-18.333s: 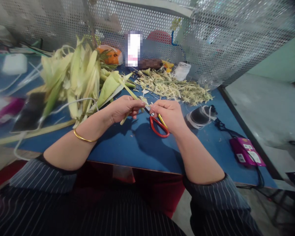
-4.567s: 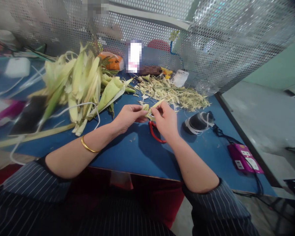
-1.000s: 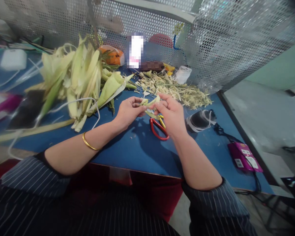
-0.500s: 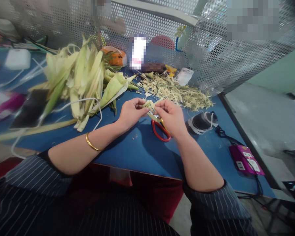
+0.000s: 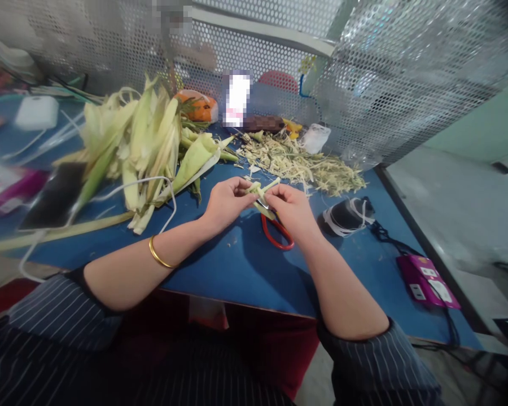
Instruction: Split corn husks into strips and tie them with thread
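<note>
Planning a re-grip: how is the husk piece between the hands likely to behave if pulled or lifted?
The husk piece is probably pliable, as it bends between left hand and right hand. It looks light: fingertips alone hold it. Hard pulling might tear it, as it is thin and narrow.

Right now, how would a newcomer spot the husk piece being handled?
Over the blue table, find the left hand and right hand. Pinched between them is the small pale-green husk piece. Unlike the husk pile and loose shreds, it is held.
</note>
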### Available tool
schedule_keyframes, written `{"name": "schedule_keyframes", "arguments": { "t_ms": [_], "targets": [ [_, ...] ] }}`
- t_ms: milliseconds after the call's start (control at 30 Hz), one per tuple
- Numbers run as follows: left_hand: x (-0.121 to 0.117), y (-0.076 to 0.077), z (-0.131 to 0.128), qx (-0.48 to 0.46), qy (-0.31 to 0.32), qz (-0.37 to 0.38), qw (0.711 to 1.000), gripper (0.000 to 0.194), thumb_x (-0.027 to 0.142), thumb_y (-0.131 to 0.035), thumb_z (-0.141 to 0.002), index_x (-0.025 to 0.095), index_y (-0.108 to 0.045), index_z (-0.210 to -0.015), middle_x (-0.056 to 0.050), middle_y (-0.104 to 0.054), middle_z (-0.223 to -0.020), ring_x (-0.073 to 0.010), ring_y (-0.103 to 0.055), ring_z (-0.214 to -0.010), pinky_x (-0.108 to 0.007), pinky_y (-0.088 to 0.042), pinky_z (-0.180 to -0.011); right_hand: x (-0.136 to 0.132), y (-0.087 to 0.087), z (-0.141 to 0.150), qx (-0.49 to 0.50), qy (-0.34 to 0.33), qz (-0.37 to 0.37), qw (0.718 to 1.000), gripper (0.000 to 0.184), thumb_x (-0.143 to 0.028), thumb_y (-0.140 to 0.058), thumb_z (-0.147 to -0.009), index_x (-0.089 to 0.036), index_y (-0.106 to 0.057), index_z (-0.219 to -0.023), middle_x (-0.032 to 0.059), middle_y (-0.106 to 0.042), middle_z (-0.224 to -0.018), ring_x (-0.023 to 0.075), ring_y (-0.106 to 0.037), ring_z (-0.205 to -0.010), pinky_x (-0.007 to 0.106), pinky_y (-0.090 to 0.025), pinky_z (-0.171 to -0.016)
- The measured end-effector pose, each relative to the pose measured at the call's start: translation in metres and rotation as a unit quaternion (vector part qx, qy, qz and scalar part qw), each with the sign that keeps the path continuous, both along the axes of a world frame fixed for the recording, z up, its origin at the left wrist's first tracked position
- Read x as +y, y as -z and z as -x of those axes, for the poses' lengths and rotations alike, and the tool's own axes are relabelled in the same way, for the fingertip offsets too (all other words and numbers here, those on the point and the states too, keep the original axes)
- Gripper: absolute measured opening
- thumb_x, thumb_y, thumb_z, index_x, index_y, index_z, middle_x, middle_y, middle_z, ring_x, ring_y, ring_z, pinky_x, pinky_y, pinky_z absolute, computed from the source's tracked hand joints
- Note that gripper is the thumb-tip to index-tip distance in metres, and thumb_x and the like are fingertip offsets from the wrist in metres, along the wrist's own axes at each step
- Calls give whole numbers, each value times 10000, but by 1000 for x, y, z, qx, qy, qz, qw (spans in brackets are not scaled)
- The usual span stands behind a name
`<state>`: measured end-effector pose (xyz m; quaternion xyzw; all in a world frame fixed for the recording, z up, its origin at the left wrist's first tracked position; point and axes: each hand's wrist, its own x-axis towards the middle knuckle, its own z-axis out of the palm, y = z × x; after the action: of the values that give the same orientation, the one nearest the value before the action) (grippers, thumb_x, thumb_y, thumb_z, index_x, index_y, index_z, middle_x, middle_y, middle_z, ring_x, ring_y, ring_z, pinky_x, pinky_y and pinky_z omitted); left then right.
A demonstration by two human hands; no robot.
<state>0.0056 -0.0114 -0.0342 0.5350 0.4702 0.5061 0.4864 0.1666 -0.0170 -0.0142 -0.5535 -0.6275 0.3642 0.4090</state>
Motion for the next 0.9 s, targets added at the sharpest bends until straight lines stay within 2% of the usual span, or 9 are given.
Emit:
{"name": "schedule_keyframes", "arguments": {
  "t_ms": [100,167,200,300,400,567,700,800,900],
  "targets": [
    [-2,0,0,76,-3,-47,996,158,231,-741,-721,144,-665,-828,-6,-668,-701,-112,-602,-636,-237,-469,-599,-2,0,2,-23,9,-28,999,115,-268,-619,-793,-192,-596,-711,-15,-591,-656,115,-508,-599,280,-410,-599],
    [-4,-1,0,119,4,-77,990,113,206,-714,-731,147,-672,-819,8,-660,-688,-97,-567,-616,-226,-427,-588,-3,-1,3,-17,30,-44,998,59,-244,-638,-785,-200,-611,-814,-18,-618,-682,123,-556,-598,289,-445,-609],
    [-5,-2,1,138,12,-91,986,86,191,-694,-741,149,-675,-814,16,-655,-680,-89,-548,-602,-222,-407,-582,-3,-1,4,-2,37,-43,998,110,-226,-646,-776,-203,-617,-880,-22,-627,-694,128,-577,-599,295,-464,-619],
    [-7,-5,2,192,42,-137,971,73,171,-640,-773,158,-697,-816,25,-649,-669,-82,-513,-587,-227,-368,-582,-2,-4,5,69,12,19,997,202,-201,-618,-778,-196,-644,-978,-23,-642,-701,133,-610,-607,307,-505,-657],
    [-8,-6,4,243,52,-172,953,120,174,-610,-787,169,-721,-832,30,-631,-644,-89,-484,-576,-240,-338,-579,-2,-7,5,127,-23,87,988,137,-259,-565,-818,-188,-678,-849,-8,-650,-683,129,-614,-595,298,-514,-646],
    [-10,-7,4,289,84,-200,932,155,109,-552,-769,163,-693,-732,30,-583,-616,-98,-467,-587,-251,-307,-579,-2,-4,2,43,-13,20,999,237,-407,-647,-807,-188,-684,-727,-16,-603,-571,120,-545,-512,276,-444,-549],
    [-12,-7,3,286,106,-193,933,130,131,-581,-767,161,-625,-649,47,-512,-580,-88,-428,-570,-254,-281,-561,-2,-1,1,75,8,63,995,178,-348,-705,-719,-178,-664,-686,-38,-553,-526,92,-458,-478,253,-364,-504],
    [-12,-8,3,279,118,-190,934,115,143,-595,-771,164,-661,-679,46,-533,-588,-86,-440,-573,-258,-296,-567,-1,-1,2,95,8,95,991,163,-326,-699,-705,-176,-642,-683,-42,-544,-543,89,-441,-493,252,-348,-506],
    [-10,-8,4,275,150,-160,936,127,168,-601,-782,171,-725,-758,38,-579,-600,-89,-468,-573,-257,-330,-574,1,0,1,73,24,47,996,146,-308,-663,-759,-179,-626,-701,-39,-545,-592,88,-444,-539,255,-364,-549]
  ]
}}
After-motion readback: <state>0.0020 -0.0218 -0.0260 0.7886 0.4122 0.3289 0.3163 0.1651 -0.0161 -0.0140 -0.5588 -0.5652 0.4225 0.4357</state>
